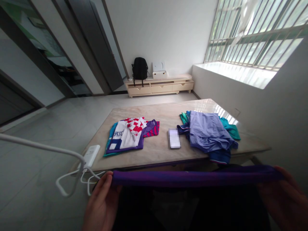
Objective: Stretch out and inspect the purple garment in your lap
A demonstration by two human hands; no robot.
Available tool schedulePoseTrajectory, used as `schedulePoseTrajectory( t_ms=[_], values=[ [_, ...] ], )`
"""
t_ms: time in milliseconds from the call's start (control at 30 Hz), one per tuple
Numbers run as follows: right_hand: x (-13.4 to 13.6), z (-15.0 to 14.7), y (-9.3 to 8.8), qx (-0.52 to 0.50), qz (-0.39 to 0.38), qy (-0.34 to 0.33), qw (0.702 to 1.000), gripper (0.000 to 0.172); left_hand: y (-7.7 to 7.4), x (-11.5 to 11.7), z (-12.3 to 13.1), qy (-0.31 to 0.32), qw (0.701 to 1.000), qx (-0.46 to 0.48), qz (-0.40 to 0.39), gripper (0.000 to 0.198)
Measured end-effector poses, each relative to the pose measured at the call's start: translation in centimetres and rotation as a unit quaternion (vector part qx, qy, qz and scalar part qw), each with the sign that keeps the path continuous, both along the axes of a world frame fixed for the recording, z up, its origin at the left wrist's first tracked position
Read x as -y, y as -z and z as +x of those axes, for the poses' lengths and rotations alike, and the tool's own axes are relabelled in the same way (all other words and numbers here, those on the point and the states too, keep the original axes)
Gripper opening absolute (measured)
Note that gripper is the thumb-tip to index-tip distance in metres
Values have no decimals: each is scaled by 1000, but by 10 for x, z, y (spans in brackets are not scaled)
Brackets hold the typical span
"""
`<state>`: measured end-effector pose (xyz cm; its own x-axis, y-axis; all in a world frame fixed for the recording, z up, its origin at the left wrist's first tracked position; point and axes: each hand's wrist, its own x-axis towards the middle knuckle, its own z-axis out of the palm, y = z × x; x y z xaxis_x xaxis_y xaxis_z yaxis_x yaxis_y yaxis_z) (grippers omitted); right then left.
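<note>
Between my two hands a purple garment [187,179] is stretched out in a long band in front of my body, just off the table's near edge. My left hand [102,199] pinches its left end between thumb and fingers. At the other end my right hand [286,191] grips the cloth; it is dark and partly blurred there. Beyond, on the left of the table, lies a stack of folded shirts [127,131], with a white, red-checked one on top. A heap of clothes [204,126], lavender on top with blue and teal below, lies on the right.
A phone [174,138], pixelated, lies on the marble-topped table [154,157] between the piles. A white power strip [91,155] with cables sits at the left edge. At the far wall, a low cabinet [161,88] carries a black backpack [140,69] and white box [159,74].
</note>
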<state>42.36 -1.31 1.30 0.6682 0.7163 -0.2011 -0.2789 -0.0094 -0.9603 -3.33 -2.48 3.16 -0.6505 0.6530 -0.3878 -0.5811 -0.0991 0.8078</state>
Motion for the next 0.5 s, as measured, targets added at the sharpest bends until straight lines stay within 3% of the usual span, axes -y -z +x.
schedulePoseTrajectory(
  t_ms=[167,367,500],
  values=[
    [-3,2,-2,-150,-27,37,988,47,-6,-3,2,-8,999,-41,26,15],
    [-9,-1,-14,-106,-58,20,992,49,-11,-11,-2,-28,998,-38,31,15],
    [-6,5,-5,-85,-23,51,995,49,-11,-9,-5,-57,993,-97,23,13]
  ],
)
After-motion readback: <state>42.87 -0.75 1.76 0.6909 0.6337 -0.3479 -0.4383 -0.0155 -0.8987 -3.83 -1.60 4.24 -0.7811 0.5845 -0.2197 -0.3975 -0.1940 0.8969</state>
